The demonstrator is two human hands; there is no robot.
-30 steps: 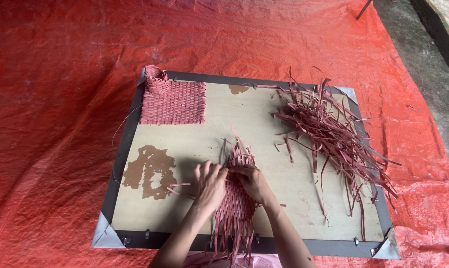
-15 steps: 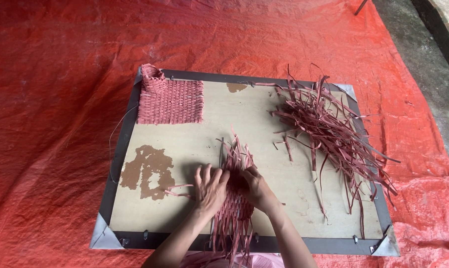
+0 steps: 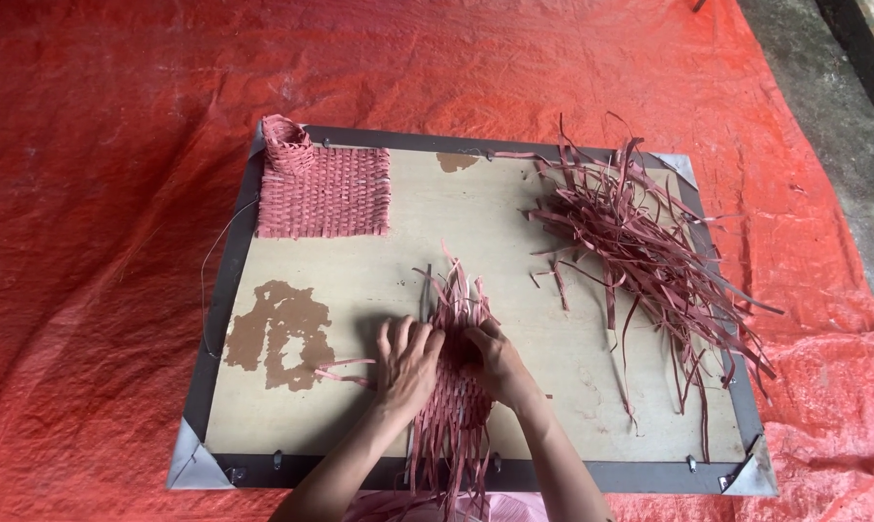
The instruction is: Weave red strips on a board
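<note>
A half-woven mat of reddish-pink strips (image 3: 456,411) lies on a pale wooden board (image 3: 514,251) with a dark frame. My left hand (image 3: 406,365) rests flat on its left side, fingers spread over the weave. My right hand (image 3: 495,360) presses on its right side, fingers curled onto the strips. Loose strip ends (image 3: 456,285) fan out beyond both hands, and more hang over the near frame edge. A single strip (image 3: 345,372) sticks out left of my left hand.
A finished woven square (image 3: 323,188) with a rolled corner lies at the board's far left. A heap of loose reddish strips (image 3: 650,251) covers the right side. A brown worn patch (image 3: 277,333) marks the board. Red tarpaulin (image 3: 99,242) surrounds everything; grey ground (image 3: 843,106) at far right.
Both hands have slid slightly nearer along the weave and closer together; the strips under them shifted a little. The rest is unchanged.
</note>
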